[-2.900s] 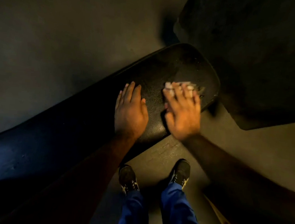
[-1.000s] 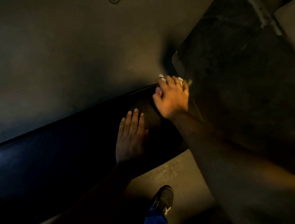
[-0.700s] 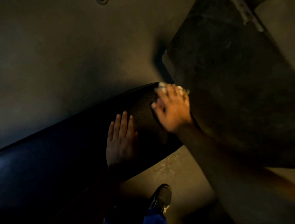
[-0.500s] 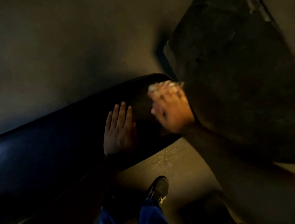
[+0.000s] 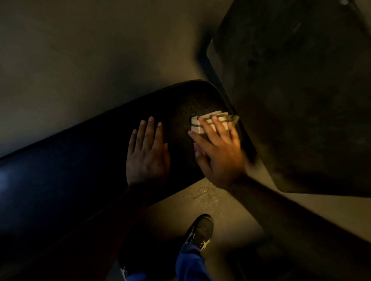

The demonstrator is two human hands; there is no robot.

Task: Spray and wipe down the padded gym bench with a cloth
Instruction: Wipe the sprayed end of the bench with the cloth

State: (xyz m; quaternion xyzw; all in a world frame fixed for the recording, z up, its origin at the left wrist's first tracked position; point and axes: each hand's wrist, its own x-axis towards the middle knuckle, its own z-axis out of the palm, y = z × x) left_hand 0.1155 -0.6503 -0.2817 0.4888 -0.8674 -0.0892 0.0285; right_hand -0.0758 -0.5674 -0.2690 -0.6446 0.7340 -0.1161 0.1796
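While lying diagonal on floor (image 5: 76,43): padded bench (image 5: 66,175), long axis lower-left to upper-right, rounded end pointing upper-right, just beside dark slab (image 5: 305,94). Left hand (image 5: 148,153) flat on pad, fingers straight, holding nothing. Right hand (image 5: 219,154) spread, fingers straight, pressing striped cloth (image 5: 198,125) onto rounded end. Shoe (image 5: 200,232) below bench.

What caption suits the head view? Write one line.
Right hand presses a pale striped cloth onto the rounded end of the black padded gym bench; left hand rests flat beside it.
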